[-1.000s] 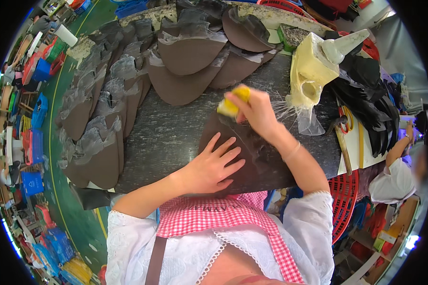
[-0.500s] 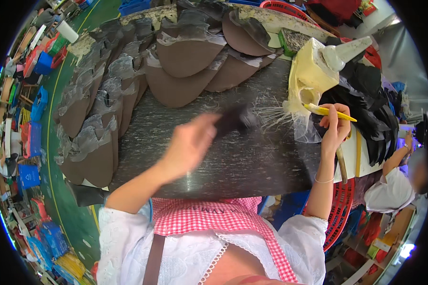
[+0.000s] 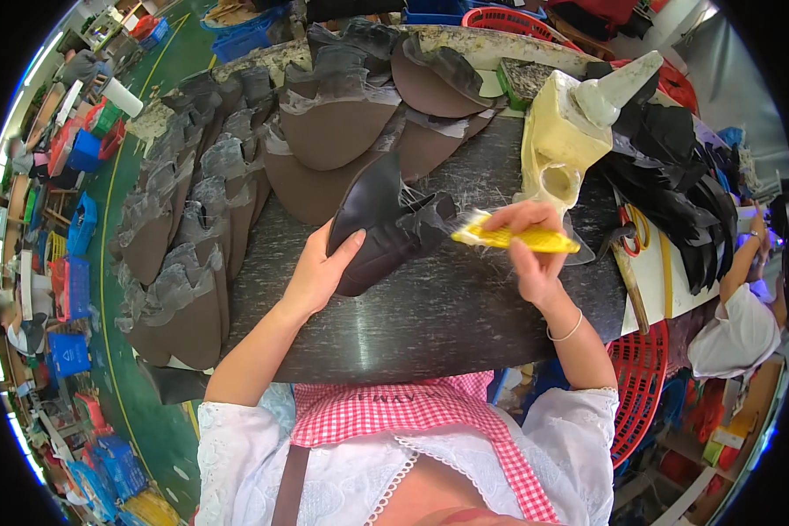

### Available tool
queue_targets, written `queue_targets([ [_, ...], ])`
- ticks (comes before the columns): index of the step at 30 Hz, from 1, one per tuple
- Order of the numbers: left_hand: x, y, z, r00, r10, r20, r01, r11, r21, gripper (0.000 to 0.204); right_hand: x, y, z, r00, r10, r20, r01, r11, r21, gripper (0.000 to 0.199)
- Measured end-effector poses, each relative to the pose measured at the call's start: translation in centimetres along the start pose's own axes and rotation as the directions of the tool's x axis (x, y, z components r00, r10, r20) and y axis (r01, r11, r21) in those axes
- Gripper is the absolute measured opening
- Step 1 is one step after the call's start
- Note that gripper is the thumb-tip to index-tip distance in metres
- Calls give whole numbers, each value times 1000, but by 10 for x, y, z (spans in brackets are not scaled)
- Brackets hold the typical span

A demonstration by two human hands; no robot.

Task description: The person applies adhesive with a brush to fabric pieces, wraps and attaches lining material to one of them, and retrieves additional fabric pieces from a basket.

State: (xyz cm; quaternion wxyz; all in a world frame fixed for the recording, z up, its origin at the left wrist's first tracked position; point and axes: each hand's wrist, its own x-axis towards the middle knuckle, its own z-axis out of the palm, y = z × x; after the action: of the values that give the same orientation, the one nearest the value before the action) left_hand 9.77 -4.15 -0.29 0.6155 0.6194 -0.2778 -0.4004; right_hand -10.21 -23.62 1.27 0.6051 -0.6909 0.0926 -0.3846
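Pointing left, long axis crosswise: the yellow brush (image 3: 548,241)

A dark worktable (image 3: 280,280) bore brown pieces (image 3: 333,131).
They overlapped at left and far side; a cream container (image 3: 570,123) sat right.

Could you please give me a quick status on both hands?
Left hand gripping black leather-like piece. Right hand holding yellow brush. Nothing visible between brush and piece.
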Motion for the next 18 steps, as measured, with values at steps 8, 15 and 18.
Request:
queue_targets([
  [8, -2, 15, -3, 996, 30, 79, -44, 985, 170, 42, 18, -13, -78, 910, -173, -377, -126, 750, -650, 18],
  [15, -6, 25, 13, 979, 53, 195, -121, 928, 353, 40, 25, -44, -35, 964, -242, -109, 61, 600, -797, 51],
  [18, -9, 34, 16, 962, 56, 268, -170, 889, 426, 39, 28, -32, 17, 955, -130, 267, 285, 653, -701, 47],
])
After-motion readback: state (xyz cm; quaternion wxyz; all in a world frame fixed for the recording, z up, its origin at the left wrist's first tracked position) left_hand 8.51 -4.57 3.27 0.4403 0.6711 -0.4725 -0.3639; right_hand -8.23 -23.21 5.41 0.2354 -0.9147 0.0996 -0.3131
